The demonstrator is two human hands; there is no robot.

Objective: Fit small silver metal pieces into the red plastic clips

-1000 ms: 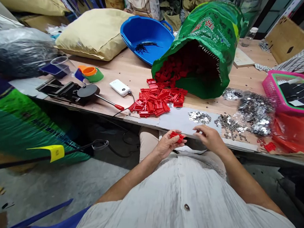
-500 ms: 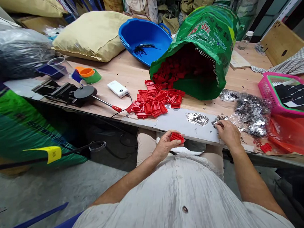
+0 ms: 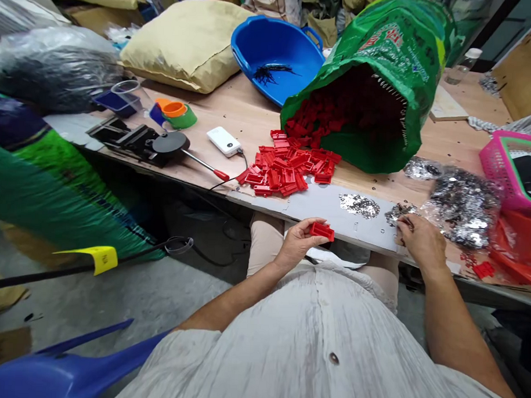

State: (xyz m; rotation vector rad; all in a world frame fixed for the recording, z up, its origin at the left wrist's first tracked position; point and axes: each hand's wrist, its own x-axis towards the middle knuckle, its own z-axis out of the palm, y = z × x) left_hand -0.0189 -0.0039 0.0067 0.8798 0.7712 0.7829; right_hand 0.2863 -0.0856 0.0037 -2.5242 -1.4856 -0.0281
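You are holding a red plastic part [image 3: 322,230] between the thumb and fingers of your left hand [image 3: 297,242], near the front edge of the worktop [image 3: 216,113]. Your right hand [image 3: 424,242] is resting its fingertips at a pile of small dark metal pieces [image 3: 391,215]; whether they are gripping one cannot be told. Similar red parts [image 3: 284,168] are lying heaped at the mouth of a green sack [image 3: 357,54].
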